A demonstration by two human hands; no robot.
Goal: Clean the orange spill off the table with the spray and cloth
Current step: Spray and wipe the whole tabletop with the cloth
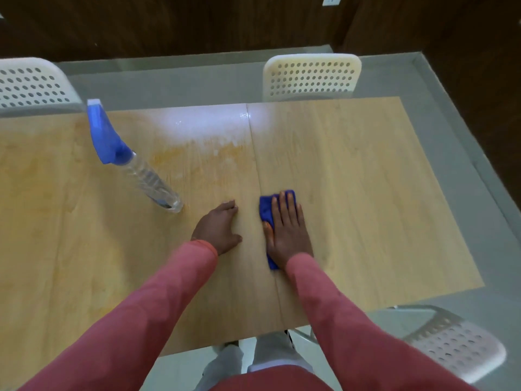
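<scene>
Right hand (287,227) flat, fingers straight, pressing crumpled blue cloth (266,211), left hand (218,230) open on table (366,179), orange spill (197,153) smeared pale, clear spray bottle (132,162) upright

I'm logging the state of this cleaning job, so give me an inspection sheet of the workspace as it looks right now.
Surface: wooden table with a centre seam; orange spill smeared across the far middle and left, with a wet glare patch beyond it.
Job's things: spray bottle stands upright on the left; blue cloth lies flat just right of the seam.
Clutter: nothing seen.
Hands: left hand rests on the table, holding nothing; right hand presses flat on the cloth.
Cables: nothing seen.
Surroundings: white perforated chairs at far left, far centre and near right; grey floor, dark wooden wall.
</scene>
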